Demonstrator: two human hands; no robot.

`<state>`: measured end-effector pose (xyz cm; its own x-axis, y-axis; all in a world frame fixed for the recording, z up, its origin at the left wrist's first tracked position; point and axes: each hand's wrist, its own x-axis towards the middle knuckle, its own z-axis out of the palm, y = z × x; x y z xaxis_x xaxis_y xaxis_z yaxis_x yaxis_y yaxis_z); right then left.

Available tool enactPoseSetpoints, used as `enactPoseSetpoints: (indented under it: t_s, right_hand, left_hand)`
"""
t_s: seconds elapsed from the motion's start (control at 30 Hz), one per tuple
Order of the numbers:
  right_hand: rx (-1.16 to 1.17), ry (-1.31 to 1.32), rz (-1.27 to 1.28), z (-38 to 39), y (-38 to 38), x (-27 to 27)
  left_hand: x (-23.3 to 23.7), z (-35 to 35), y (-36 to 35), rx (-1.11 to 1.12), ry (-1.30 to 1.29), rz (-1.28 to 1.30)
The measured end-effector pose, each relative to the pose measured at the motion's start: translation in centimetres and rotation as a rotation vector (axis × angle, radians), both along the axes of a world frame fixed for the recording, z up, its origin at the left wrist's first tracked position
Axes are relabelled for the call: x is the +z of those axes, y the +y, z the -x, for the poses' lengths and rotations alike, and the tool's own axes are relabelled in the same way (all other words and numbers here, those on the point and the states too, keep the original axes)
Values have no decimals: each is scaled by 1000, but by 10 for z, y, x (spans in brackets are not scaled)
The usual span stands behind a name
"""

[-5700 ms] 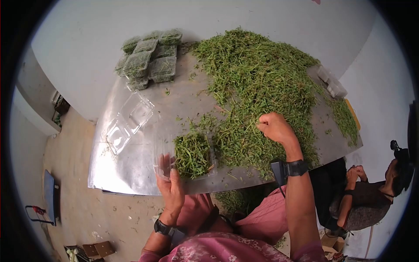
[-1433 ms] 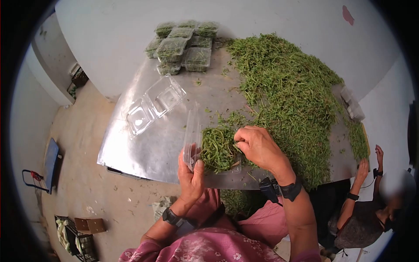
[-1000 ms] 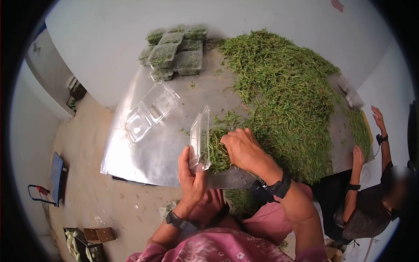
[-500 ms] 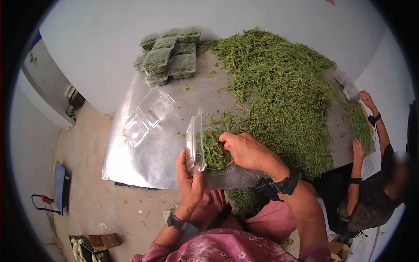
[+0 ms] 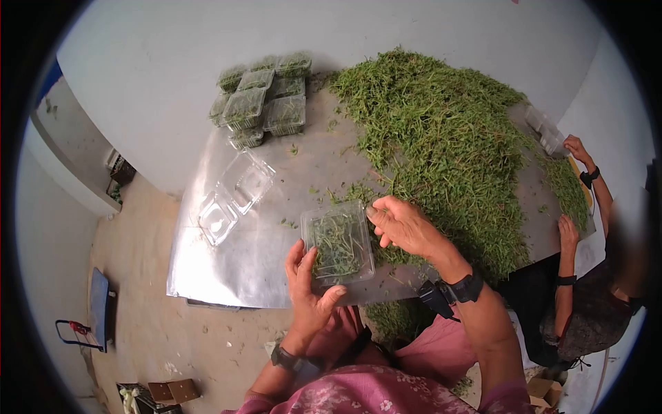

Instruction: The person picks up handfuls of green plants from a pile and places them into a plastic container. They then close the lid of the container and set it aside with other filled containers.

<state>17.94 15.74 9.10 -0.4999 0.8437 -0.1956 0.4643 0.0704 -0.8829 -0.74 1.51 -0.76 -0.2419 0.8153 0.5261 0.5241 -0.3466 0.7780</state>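
Note:
A clear plastic clamshell box (image 5: 338,243) filled with green leafy stems lies near the table's front edge with its lid down. My left hand (image 5: 310,290) grips its lower left corner, fingers along the left side and thumb at the front edge. At the upper right corner, my right hand (image 5: 407,228) has its thumb against the rim and its other fingers curled beside it. A large heap of green stems (image 5: 434,152) spreads just beyond my right hand. Left of the box, an opened clamshell (image 5: 246,183) lies flat on the metal table (image 5: 200,265).
Several filled clamshell boxes (image 5: 245,109) are stacked at the back left. On the right, a co-worker's hands (image 5: 569,233) rest by more stems and clear boxes (image 5: 545,131). A blue hand cart (image 5: 100,307) and a cardboard box (image 5: 174,391) stand on the floor at left.
The lid that stood upright in my left hand now lies down over the stems. My right hand has left the stems and moved to the box's right edge.

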Motion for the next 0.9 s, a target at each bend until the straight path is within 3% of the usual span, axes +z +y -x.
enactPoseSetpoints:
  t_s: [0.2,0.33,0.53,0.63,0.9]
  right_hand:
    - [57,-23,-174,11,-18,-49]
    - [9,124,237,15,-21,-49]
    - [20,283,339,8,-12,-49]
    - [33,316,324,8,-9,-47]
    - [278,203,265,2,-16,-16]
  left_hand:
    - [6,-5,0,51,82,46]
    - [9,-9,-1,55,43,58]
    - [11,-7,-11,21,62,61]
    - [13,-17,-15,13,-431,68]
    - [22,18,-28,-108,-837,371]
